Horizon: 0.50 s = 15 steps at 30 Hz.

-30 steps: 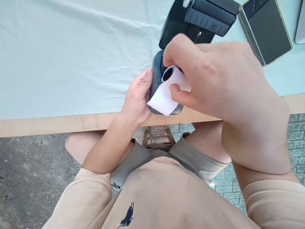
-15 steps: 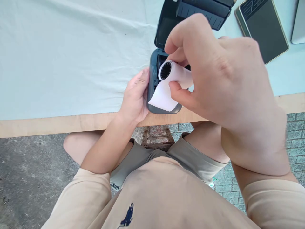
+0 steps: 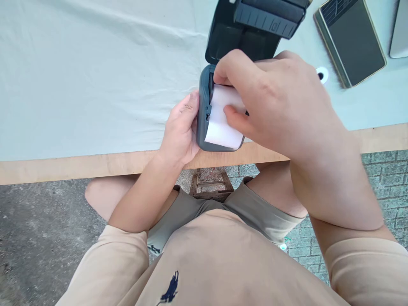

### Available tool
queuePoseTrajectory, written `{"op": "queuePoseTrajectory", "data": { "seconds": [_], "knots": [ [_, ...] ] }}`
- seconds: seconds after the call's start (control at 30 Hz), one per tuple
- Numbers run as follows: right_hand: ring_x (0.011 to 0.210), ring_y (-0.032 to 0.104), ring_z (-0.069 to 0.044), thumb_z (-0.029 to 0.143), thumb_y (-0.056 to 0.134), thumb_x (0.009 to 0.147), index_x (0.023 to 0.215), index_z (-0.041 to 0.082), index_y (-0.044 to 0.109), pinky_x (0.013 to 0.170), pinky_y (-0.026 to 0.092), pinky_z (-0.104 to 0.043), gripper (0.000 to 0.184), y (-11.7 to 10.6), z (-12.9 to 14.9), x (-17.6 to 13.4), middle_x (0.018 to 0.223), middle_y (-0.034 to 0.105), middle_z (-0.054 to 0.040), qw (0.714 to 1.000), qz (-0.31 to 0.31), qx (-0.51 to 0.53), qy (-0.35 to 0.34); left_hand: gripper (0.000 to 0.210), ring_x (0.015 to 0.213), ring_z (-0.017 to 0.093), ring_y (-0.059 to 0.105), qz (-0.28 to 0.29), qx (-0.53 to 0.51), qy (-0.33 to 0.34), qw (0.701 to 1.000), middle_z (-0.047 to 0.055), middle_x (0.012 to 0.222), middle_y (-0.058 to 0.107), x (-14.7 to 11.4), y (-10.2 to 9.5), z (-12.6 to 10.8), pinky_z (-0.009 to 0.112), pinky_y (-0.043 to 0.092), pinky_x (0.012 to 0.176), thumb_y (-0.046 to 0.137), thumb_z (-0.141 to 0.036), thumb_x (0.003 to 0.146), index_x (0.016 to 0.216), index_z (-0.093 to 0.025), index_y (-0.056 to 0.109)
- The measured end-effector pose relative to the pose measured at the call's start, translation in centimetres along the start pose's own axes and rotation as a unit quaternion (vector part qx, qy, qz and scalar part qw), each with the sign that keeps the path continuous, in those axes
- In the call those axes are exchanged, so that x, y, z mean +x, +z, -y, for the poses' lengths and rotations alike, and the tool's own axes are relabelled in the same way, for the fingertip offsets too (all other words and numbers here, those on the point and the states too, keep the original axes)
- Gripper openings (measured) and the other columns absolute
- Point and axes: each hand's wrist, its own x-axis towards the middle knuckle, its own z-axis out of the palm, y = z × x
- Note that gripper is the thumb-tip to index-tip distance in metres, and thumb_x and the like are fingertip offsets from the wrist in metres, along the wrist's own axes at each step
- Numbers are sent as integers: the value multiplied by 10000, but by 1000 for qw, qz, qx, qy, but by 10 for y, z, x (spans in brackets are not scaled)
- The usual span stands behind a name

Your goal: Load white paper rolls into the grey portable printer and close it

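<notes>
A dark grey portable receipt printer (image 3: pixel 203 127) lies near the table's front edge with its black lid (image 3: pixel 223 36) swung up and back. My left hand (image 3: pixel 183 123) is closed around the printer's left side, thumb on top. Inside the printer's bay sits a white paper roll (image 3: pixel 225 114), its loose end hanging over the front of the body. My right hand (image 3: pixel 264 93) reaches over from the right, fingers at the far side of the roll and thumb on the near paper. The roll's right end is hidden behind that hand.
A dark-screened device (image 3: pixel 355 42), perhaps a phone, rests at the back right. Beside it lies a small white roll (image 3: pixel 322 75) with a dark core. A silver-grey object (image 3: pixel 400 36) is cut off at the right edge. Pale cloth (image 3: pixel 95 85) covers the wooden-edged table (image 3: pixel 63 168).
My right hand has lowered the paper roll from above the printer into its bay. The paper end now lies flatter over the front. My left hand has stayed in place.
</notes>
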Motion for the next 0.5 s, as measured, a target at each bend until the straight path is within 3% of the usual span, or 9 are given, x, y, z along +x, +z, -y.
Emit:
{"op": "queuePoseTrajectory", "data": {
  "seconds": [0.1, 0.2, 0.33, 0.5],
  "knots": [
    [886, 598, -280, 355, 433, 890, 1127, 223, 507, 675, 333, -392, 281, 9, -9, -11, 992, 648, -84, 992, -105, 10, -63, 341, 1216, 237, 612, -50, 7, -13, 999, 33, 937, 692, 1, 3, -1, 338, 564, 924, 423, -395, 992, 894, -182, 670],
    [955, 611, -250, 524, 480, 896, 1029, 221, 527, 766, 354, -396, 335, 29, -16, -25, 1054, 669, -43, 954, -244, 40, -171, 332, 1230, 248, 599, -72, 12, -21, 997, 44, 983, 693, 1, 4, -2, 345, 562, 930, 436, -403, 985, 884, -180, 660],
    [1141, 591, -213, 482, 518, 918, 1133, 235, 516, 907, 335, -394, 328, 56, -19, -34, 1175, 676, -4, 941, -256, 55, -215, 341, 1228, 231, 601, -30, -1, -15, 999, 64, 992, 703, 3, 2, -2, 337, 561, 947, 376, -347, 1004, 895, -170, 647],
    [1270, 541, -162, 383, 499, 950, 1239, 259, 493, 989, 313, -391, 314, 67, -21, -37, 1323, 624, 3, 932, -267, 73, -234, 354, 1268, 224, 572, -10, 27, -33, 999, 31, 1106, 721, 2, 2, -9, 291, 560, 930, 342, -384, 989, 953, -234, 661]
  ]
}}
